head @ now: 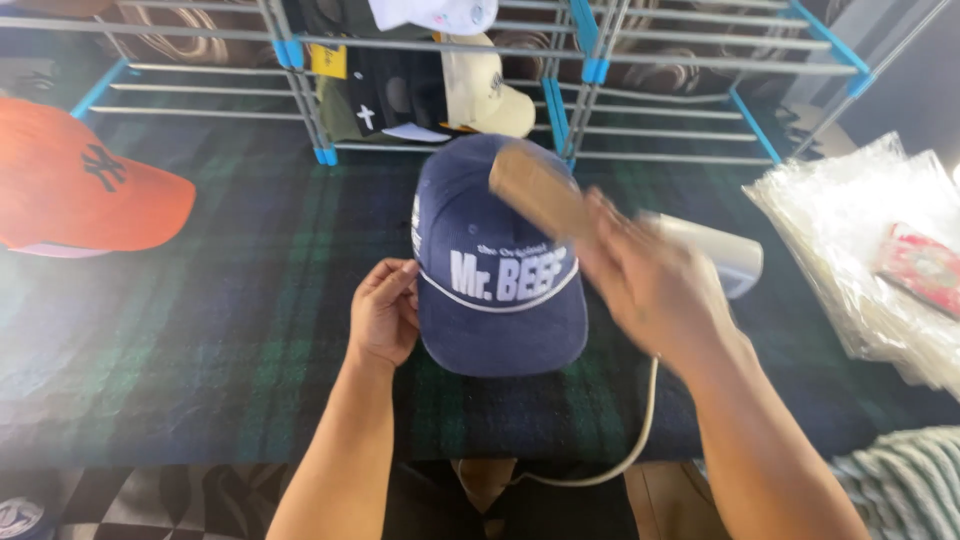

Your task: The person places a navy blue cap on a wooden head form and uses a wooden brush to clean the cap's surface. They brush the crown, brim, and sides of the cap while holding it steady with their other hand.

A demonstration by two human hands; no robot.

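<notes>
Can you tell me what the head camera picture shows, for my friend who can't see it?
A person's left hand steadies a navy blue cap on a dark plaid cloth, while the blurred right hand holds a tan, brush-like tool over it. An orange cap lies to the left.

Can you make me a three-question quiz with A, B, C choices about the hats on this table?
1. Where does the orange cap lie?
A. far left of the table
B. on the rack's top shelf
C. under the navy cap

2. What colour is the cap between the hands?
A. red
B. navy blue
C. yellow

3. What is the left hand doing?
A. resting flat and away from the cap
B. lifting the orange cap
C. touching the navy cap's side

Answers:
1. A, it lies on the plaid cloth at the left edge.
2. B, the navy cap is dark blue with white lettering and a white cord.
3. C, its fingers meet the cap's left side, while the blurred right hand holds a tan brush-like tool over the crown.
</notes>
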